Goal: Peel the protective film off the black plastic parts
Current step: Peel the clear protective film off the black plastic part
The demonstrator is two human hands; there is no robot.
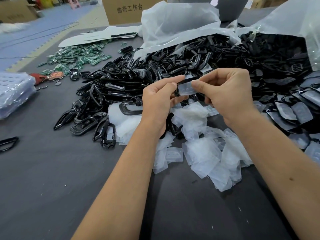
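Both bare hands are raised over the dark grey tabletop (43,179), working one small glossy black plastic part (186,81) between them. The left hand (158,99) curls its fingers round the part's left end, thumb on top, gripping it narrowly. The right hand (226,94) pinches a translucent whitish piece of protective film (186,90) between thumb and forefinger; the film hangs off the part's near face, partly lifted, its top edge touching the black plastic. Whether it is fully free along that edge I cannot tell.

Just below the hands lies a loose heap of peeled translucent film sheets (204,153), crumpled and overlapping, spreading toward the right forearm. Behind and to the left of the hands is a large pile of shiny black oval plastic frames (121,84), tumbled on one another. To the right, a row of black parts with film on them (294,108) lies near the table's edge, and beyond them a deeper mound of black pieces spills from a big milky plastic bag (173,23).

Farther left sits a scatter of small green circuit boards (78,56), with a stack of clear blue-tinted plastic trays (13,90) at the left edge. A brown cardboard box with printed characters (124,11) stands at the back, and a grey laptop lid (228,7) rises beside it.
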